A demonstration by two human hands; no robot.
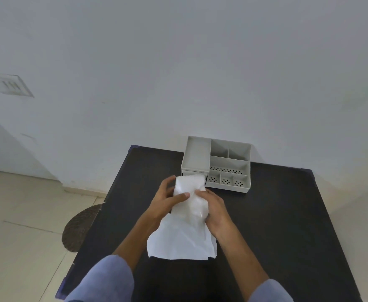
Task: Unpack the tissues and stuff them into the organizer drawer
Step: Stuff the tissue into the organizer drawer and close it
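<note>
A grey plastic organizer (229, 162) stands at the table's far edge by the wall, with several open compartments on top. Its drawer front is hidden behind the tissues. Both hands hold a white tissue pack (189, 197) in clear wrapping just in front of the organizer's left part. My left hand (167, 199) grips the pack's left side, thumb across the top. My right hand (214, 209) grips its right side. Loose white tissue sheets (180, 240) lie spread on the table below the pack.
The dark table (276, 225) has its left edge near a tiled floor with a round brown mat (80, 227). A white wall rises right behind the organizer. The table's right half is bare dark surface.
</note>
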